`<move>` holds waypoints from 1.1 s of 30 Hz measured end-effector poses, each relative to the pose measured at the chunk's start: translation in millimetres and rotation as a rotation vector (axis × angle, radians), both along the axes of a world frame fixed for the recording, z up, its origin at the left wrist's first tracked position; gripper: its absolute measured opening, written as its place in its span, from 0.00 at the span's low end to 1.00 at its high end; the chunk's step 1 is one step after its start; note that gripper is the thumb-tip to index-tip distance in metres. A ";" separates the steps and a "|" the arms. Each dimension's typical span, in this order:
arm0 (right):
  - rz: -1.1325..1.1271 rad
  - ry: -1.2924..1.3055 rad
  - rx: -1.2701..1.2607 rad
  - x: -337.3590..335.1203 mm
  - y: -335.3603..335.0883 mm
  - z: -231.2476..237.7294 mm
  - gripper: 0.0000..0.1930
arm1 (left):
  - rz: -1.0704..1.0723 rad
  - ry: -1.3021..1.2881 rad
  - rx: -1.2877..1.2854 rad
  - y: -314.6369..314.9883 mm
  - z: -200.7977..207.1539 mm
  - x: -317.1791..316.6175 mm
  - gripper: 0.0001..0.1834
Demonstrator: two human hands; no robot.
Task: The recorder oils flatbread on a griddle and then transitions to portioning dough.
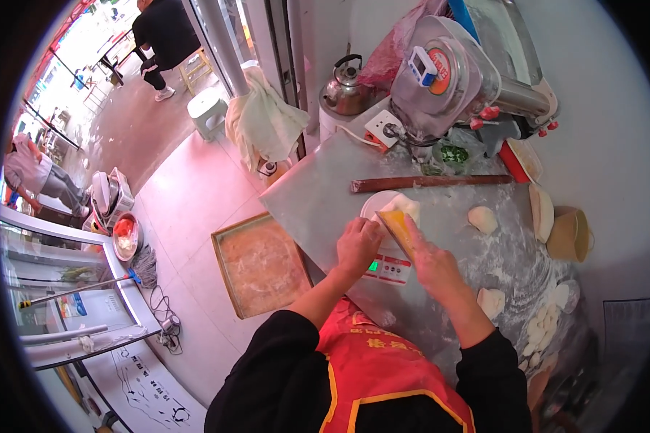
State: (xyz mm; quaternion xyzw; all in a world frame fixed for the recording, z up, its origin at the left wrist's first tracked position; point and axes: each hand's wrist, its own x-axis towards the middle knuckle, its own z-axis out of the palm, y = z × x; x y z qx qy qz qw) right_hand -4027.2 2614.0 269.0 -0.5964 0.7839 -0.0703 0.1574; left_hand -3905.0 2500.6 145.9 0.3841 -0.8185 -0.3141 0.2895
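Note:
My right hand (433,267) grips a yellow dough scraper (396,225) whose blade slants up over a kitchen scale (393,271). A lump of white dough (407,207) lies on the scale's round white plate (372,207), just beyond the scraper. My left hand (359,245) is at the plate's near left edge, fingers closed together close to the scraper; what they pinch is hidden. The scale's small display glows green. To the right, a dough ball (482,219) and another dough piece (491,303) rest on the floured metal table (325,180).
A long brown rolling pin (430,184) lies behind the scale. Small dough pieces (542,330) sit at the right, near a tan container (569,234). A power strip (385,130) and a kettle (345,85) stand farther back. A floured wooden tray (260,265) is lower left.

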 end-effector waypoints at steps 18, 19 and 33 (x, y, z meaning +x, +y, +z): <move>-0.672 -0.331 -0.004 -5.5 146.8 28.3 0.37 | -0.254 0.192 0.257 41.2 13.8 -4.8 0.07; -0.836 -0.359 -0.071 -7.6 156.6 26.1 0.38 | -0.336 0.192 0.272 55.6 15.9 -16.5 0.08; -0.742 -0.429 -0.214 -18.7 218.7 1.4 0.36 | -0.597 -0.273 0.189 128.4 -9.6 -42.2 0.18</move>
